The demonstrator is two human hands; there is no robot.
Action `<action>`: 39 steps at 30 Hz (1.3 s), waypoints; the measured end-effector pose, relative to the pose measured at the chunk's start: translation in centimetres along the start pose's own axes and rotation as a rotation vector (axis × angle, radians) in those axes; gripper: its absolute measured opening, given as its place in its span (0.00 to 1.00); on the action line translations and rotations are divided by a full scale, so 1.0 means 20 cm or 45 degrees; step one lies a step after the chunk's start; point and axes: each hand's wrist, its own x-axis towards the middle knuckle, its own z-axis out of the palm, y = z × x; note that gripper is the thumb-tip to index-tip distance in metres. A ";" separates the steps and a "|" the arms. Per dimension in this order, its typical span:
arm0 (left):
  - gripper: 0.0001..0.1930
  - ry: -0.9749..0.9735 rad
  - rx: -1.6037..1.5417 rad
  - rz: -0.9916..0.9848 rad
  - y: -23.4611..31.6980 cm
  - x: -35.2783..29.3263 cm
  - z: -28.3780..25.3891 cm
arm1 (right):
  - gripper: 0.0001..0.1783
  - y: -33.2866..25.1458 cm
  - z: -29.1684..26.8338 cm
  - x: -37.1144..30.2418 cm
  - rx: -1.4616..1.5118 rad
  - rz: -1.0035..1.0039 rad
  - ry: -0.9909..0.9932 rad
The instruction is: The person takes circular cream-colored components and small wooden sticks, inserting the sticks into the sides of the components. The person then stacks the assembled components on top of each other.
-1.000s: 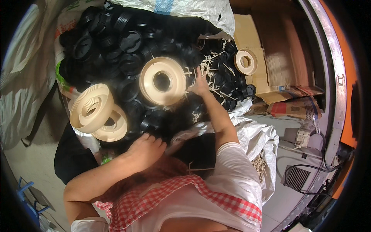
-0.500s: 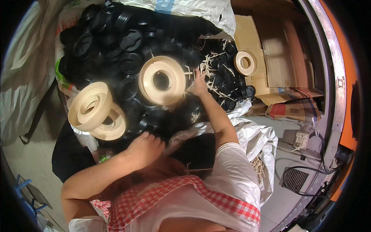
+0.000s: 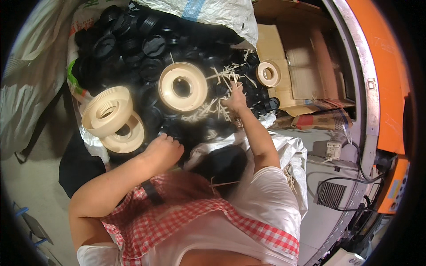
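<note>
My right hand (image 3: 236, 98) reaches into thin beige plastic sprues (image 3: 231, 72) strewn over a heap of black ribbed plastic caps (image 3: 154, 45). Its fingers look closed around some of these sticks. My left hand (image 3: 165, 150) is curled at the near edge of the heap, palm hidden, so what it holds does not show. Between and beyond the hands, a round beige threaded plastic ring (image 3: 166, 86) lies on the caps. To the left, another beige ring (image 3: 106, 111) leans on a third ring (image 3: 138, 135).
White woven sack material (image 3: 239, 20) borders the heap at the back, with more on the near right (image 3: 293, 153). A smaller beige ring (image 3: 268, 73) rests by a cardboard box (image 3: 306, 75). Farther right stand a grey machine panel with a cable (image 3: 326, 184) and an orange machine body (image 3: 386, 88).
More sprues now lie spread toward the middle, below the central ring. My right hand has shifted slightly among them, its fingers drawn in. My left hand stays curled. The whole view has shifted slightly.
</note>
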 end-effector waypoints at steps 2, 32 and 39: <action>0.11 0.064 0.021 0.025 0.00 0.01 0.00 | 0.53 0.01 -0.13 -0.04 -0.013 0.041 -0.014; 0.38 0.921 -0.412 0.302 0.16 0.21 -0.38 | 0.17 0.13 -1.21 -1.43 0.528 -0.116 0.467; 0.29 0.831 -0.204 1.129 1.29 0.67 -0.55 | 0.47 0.42 -1.07 -2.26 -0.024 0.422 0.339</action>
